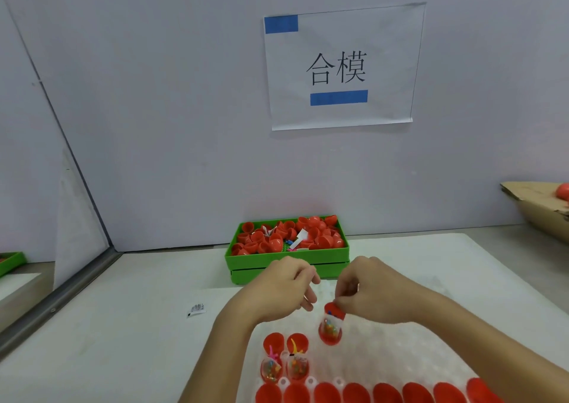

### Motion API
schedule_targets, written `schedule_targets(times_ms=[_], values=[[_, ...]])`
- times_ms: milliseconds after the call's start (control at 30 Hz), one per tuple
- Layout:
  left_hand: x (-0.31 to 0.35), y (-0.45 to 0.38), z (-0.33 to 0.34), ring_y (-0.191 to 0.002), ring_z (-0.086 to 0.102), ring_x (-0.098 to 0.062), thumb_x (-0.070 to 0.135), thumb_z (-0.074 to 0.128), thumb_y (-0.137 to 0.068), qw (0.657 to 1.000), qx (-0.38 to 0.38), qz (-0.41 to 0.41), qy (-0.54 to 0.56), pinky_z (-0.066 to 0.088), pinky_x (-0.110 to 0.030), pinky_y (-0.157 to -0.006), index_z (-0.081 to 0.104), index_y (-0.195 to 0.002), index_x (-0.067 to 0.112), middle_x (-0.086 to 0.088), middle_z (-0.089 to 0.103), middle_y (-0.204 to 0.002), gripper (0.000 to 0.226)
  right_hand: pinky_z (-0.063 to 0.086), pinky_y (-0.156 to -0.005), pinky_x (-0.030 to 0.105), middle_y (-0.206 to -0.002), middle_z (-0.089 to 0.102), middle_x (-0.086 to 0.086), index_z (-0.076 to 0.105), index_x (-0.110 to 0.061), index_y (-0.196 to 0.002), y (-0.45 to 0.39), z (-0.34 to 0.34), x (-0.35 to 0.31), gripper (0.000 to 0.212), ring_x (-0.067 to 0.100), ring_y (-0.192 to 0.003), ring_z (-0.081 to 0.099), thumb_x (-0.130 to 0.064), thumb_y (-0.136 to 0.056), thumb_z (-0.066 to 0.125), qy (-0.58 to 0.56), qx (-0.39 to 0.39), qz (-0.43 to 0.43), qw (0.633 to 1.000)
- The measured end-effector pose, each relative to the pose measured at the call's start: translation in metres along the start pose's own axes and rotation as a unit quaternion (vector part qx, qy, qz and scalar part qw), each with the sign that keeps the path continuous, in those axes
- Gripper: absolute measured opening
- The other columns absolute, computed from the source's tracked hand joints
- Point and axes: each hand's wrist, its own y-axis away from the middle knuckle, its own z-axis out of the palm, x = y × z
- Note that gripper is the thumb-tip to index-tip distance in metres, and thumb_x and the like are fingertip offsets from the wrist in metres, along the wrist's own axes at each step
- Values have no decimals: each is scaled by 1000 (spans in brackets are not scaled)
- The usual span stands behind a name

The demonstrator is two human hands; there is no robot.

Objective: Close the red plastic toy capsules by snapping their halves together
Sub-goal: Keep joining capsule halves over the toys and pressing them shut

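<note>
So the biggest thing in shot was the pale wall [154,95], with a white paper sign [341,67] stuck on it, printed with two black characters and two blue bars. Below that, a white table [107,325] was spread across the view, and a white holder tray [400,350] with round pockets was laid on its near part.

A green crate [286,264] was parked at the back of the table against the wall, heaped with loose red capsule halves [264,242] plus a few white paper slips. Off at the right edge a cardboard box [535,208] was poking in, with something orange-red seen in it.

Along the bottom edge, a row of red halves [357,393] was seated in the tray. Just above its left end, two open capsules [284,359] were standing side by side, lids flipped back and colourful little toys seen inside.

The right hand [375,295] was curled, and the top of a red capsule [331,325] was pinched by its fingertips; that capsule was held upright just above the tray, toy bits visible through its clear side. The left hand [283,288] was kept right beside it, fingers loosely bent, nothing gripped, not touching the capsule as far as could be seen.

A tiny printed label [196,309] was left lying on the table to the left of the hands.
</note>
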Motion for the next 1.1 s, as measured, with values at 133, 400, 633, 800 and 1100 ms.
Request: schedule_targets(times_ms=[133, 400, 633, 800, 1100], values=[[10, 2, 6, -83, 74, -12, 65, 36, -94, 993, -37, 4, 109, 60, -30, -81, 57, -114, 24, 0, 70, -101, 50, 39, -44, 13, -56, 63, -10, 68, -26, -54, 3, -18, 10, 24, 3, -51, 53, -32, -76, 75, -14, 67, 80, 994], [26, 1, 28, -78, 74, -11, 31, 79, -83, 993, -29, 73, 90, 60, -37, -83, 67, -106, 22, 1, 75, -98, 28, 34, -40, 15, -56, 62, -10, 71, -20, -60, 22, -39, 17, 21, 6, -53, 52, -32, -76, 76, -54, 136, 168, 975], [32, 1, 33, -83, 74, -15, 30, 75, -85, 987, -20, 92, 134, 61, -38, -82, 63, -116, 20, 2, 72, -103, 35, 32, -42, 18, -55, 59, -9, 68, -18, -62, 29, -48, 14, 19, 8, -50, 49, -27, -77, 75, -50, 167, 170, 970], [35, 0, 37, -84, 72, -16, 31, 82, -79, 989, 50, 104, 93, 61, -39, -79, 65, -108, 26, 7, 69, -99, 34, 30, -39, 16, -53, 58, -9, 68, -18, -62, 30, -48, 12, 20, 7, -48, 48, -31, -75, 75, -44, 175, 163, 970], [37, 3, 33, -80, 64, -2, 25, 74, -84, 980, 97, 147, 91, 54, -16, -71, 65, -97, 28, 11, 66, -88, 17, 30, -37, 12, -48, 60, -14, 69, -28, -71, 32, -59, 20, 22, 0, -40, 50, -44, -85, 67, -55, 160, 129, 977]])
